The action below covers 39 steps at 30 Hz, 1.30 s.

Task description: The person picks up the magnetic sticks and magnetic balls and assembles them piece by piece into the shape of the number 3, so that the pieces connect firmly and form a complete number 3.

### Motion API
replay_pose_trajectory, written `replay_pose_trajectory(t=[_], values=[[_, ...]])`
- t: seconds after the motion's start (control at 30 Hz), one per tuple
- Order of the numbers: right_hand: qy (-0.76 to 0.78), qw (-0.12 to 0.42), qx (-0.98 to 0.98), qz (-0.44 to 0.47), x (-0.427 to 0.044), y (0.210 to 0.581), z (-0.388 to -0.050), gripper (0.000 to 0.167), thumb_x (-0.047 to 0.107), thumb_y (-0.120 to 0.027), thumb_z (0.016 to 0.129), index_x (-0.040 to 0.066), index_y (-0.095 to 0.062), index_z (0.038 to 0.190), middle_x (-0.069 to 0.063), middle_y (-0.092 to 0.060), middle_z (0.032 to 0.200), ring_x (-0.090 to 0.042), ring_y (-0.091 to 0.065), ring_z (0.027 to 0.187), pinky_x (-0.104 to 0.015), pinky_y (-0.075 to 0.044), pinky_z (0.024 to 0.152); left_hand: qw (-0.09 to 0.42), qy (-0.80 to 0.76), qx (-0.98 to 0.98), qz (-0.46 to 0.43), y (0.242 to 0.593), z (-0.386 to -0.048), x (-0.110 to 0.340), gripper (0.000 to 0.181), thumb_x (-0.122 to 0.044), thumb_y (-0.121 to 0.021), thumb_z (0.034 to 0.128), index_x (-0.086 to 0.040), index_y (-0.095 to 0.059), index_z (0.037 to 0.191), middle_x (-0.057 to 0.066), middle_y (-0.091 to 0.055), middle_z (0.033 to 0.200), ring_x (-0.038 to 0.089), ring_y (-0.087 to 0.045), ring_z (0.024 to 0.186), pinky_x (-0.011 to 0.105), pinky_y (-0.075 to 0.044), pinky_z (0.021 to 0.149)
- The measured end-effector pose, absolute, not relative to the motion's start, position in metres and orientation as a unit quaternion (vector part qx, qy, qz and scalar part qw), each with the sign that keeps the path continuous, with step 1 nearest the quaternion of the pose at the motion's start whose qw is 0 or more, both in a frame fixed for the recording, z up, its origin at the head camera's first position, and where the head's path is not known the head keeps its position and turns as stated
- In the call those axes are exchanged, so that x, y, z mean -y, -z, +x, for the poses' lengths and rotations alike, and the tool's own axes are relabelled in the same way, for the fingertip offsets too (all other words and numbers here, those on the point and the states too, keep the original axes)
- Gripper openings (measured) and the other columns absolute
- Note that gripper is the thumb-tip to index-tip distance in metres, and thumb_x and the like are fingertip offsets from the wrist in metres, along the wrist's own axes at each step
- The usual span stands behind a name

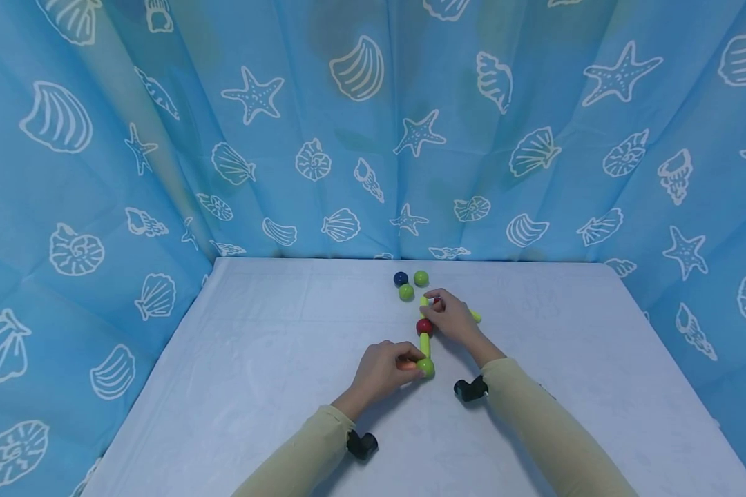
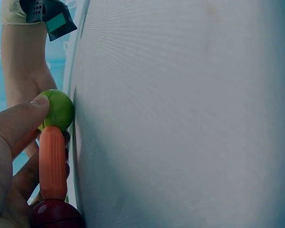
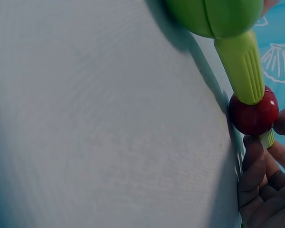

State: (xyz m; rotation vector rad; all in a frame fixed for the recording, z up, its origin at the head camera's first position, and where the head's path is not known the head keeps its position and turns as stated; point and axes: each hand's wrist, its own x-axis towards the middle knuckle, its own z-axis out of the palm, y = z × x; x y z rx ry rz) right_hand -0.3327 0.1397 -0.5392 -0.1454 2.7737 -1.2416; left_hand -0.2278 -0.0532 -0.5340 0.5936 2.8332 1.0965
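On the table, a green ball (image 1: 425, 367), a yellow-green rod (image 1: 425, 345) and a red ball (image 1: 425, 326) form a line. The left hand (image 1: 382, 373) pinches the green ball; in the left wrist view its thumb lies on that ball (image 2: 60, 113), from which an orange rod (image 2: 52, 161) runs to a dark red ball (image 2: 57, 216). The right hand (image 1: 454, 321) holds a second yellow-green rod (image 1: 424, 301) beyond the red ball. In the right wrist view its fingers curl round this rod (image 3: 268, 138), beside the red ball (image 3: 254, 114), partly hiding the rod.
Behind the hands lie a dark blue ball (image 1: 400, 279) and two green balls (image 1: 421, 278). Another red ball (image 1: 437, 301) shows partly behind the right hand, and a yellow-green piece (image 1: 475, 316) lies at its right. A patterned blue curtain (image 1: 311, 124) hangs behind the white table (image 1: 255, 345).
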Motion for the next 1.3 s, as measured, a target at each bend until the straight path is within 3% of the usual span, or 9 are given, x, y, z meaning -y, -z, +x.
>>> replay_pose_trajectory(t=[0.33, 1.3], values=[[0.423, 0.081, -0.901, -0.058, -0.1419, 0.5347, -0.3301, 0.044, 0.028, -0.064, 0.100, 0.011, -0.054, 0.139, -0.008, -0.067, 0.101, -0.019, -0.061, 0.081, -0.029, -0.051, 0.071, 0.027, -0.355, -0.915, 0.189, 0.5342, -0.2279, 0.0531, 0.023, -0.029, -0.085, 0.0843, -0.029, -0.078, 0.106, -0.018, -0.069, 0.092, 0.003, -0.053, 0.082, 0.021, -0.045, 0.074], [0.411, 0.084, -0.906, -0.061, -0.1434, 0.5390, -0.3309, 0.047, 0.029, -0.062, 0.101, 0.011, -0.053, 0.143, -0.008, -0.065, 0.102, -0.020, -0.059, 0.082, -0.029, -0.050, 0.072, 0.036, -0.361, -0.914, 0.183, 0.5307, -0.2265, 0.0532, 0.023, -0.029, -0.084, 0.0854, -0.029, -0.078, 0.107, -0.017, -0.068, 0.092, 0.004, -0.051, 0.081, 0.021, -0.044, 0.074]])
